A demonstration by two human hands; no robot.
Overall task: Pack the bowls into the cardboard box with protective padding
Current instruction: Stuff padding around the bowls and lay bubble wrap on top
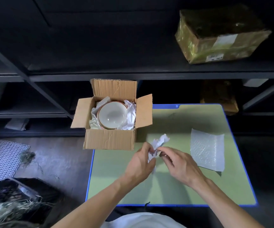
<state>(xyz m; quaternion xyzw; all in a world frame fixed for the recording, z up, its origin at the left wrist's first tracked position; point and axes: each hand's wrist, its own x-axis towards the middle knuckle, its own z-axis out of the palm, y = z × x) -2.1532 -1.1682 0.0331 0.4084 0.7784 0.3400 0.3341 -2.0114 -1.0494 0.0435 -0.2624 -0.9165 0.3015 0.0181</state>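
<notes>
Padding step: left hand (141,162) and right hand (179,163) pinch crumpled paper (159,143); next, likely tuck it beside bowls (112,115) in box (110,140).

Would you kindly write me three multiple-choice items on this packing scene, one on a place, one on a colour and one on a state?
1. Where does the bubble wrap lie?
A) on the floor
B) on the table
C) on a shelf

2. What colour is the table top?
A) green
B) red
C) white

3. What state is the box in?
A) taped shut
B) tipped on its side
C) open, with a bowl inside

Answers:
1 B: it lies flat on the table, right of the right hand.
2 A: the top is green with a blue edge.
3 C: its flaps stand open round a bowl and paper padding.
</notes>
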